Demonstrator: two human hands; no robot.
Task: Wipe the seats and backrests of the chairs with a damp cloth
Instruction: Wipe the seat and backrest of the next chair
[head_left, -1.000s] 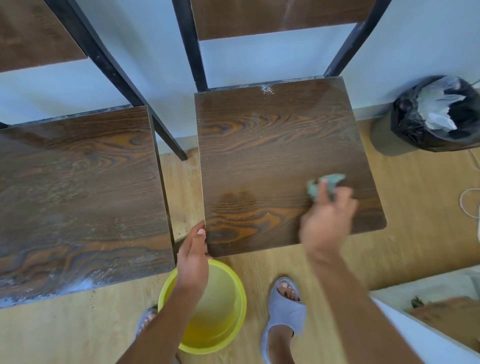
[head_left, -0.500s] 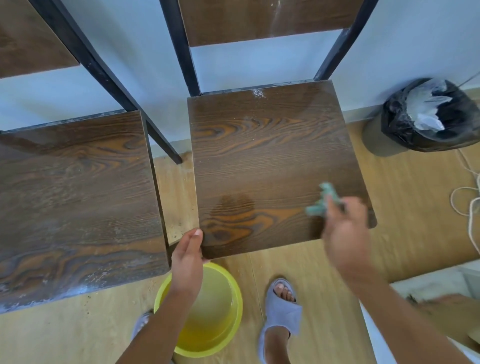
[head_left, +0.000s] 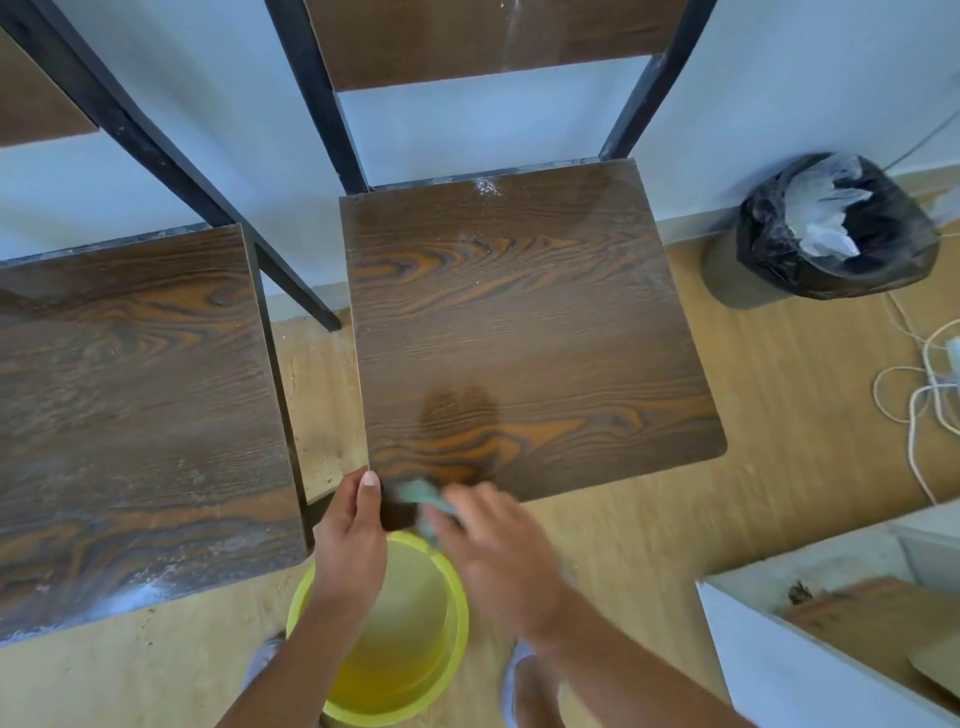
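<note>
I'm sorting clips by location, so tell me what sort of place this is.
Probably a plain indoor room, a home or small office. Two wood-grain chairs stand against a white wall on a laminate floor, beside a lined bin and loose cables.

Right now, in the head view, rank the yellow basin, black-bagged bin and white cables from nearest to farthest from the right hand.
From the right hand:
1. Yellow basin, just below-left, on the floor.
2. White cables, far right.
3. Black-bagged bin, upper right by the wall.
</note>
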